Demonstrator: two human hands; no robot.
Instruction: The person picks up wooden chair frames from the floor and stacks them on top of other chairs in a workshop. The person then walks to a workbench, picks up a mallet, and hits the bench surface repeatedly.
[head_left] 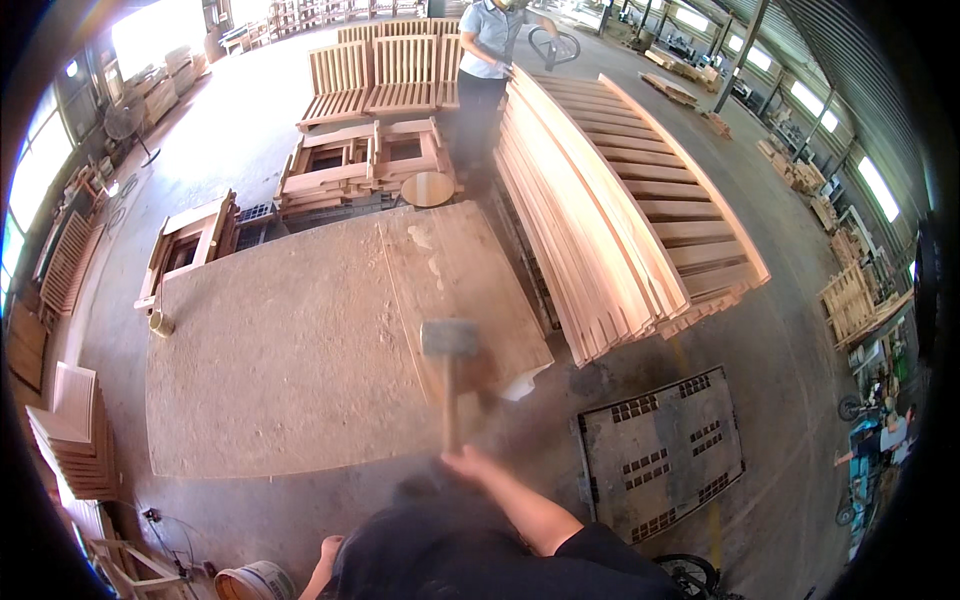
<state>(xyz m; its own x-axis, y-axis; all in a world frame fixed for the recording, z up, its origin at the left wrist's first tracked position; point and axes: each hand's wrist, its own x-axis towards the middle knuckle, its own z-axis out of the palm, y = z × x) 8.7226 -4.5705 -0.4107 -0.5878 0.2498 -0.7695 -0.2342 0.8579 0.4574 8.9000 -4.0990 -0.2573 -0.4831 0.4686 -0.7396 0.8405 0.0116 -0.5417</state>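
Observation:
A mallet (449,400) with a block-shaped grey head and a wooden handle stands out in front of me, over the near right part of a large wooden worktable (290,340). Its handle end is in my right hand (468,463), whose fingers are wrapped round it. Low beside my body, my left hand (331,547) shows only in part, and its fingers are too hidden to read. A torn white scrap (522,384) lies at the table's near right corner. Close to the far left corner is a small cup-like container (161,323).
Long slatted wooden panels (600,220) are stacked right of the table, with a co-worker (487,60) at their far end. Wooden frames (350,165) stand behind it. A black plastic pallet (660,452) lies on the right floor; a bucket (255,582) stands at lower left.

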